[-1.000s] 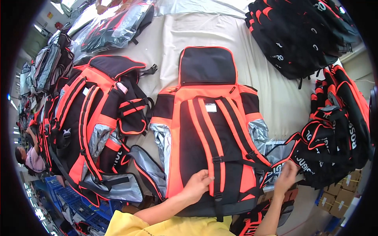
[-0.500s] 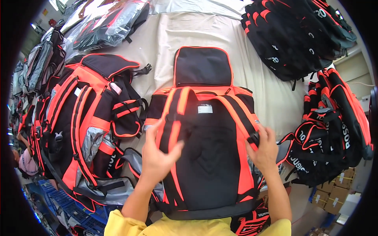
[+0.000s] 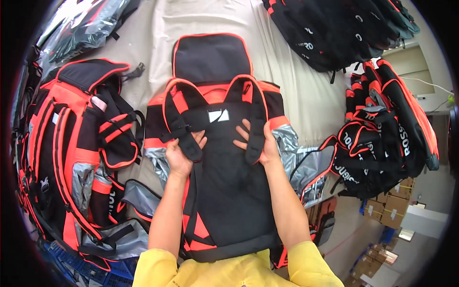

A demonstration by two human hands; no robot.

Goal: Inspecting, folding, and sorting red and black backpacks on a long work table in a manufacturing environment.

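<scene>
On the cloth-covered tabletop (image 3: 306,95) crowded with finished packs, we are now pressing both shoulder straps inward on the orange-and-black backpack (image 3: 224,191) lying before us, left hand (image 3: 181,155) and right hand (image 3: 260,143) fingers curling around them, having slid up from its sides.

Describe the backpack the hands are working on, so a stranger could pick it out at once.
On the beige table, between piles of similar bags, one black-and-orange backpack lies flat in the centre. Unlike its neighbours, it lies straps-up with the left hand and right hand gripping its shoulder straps.
</scene>
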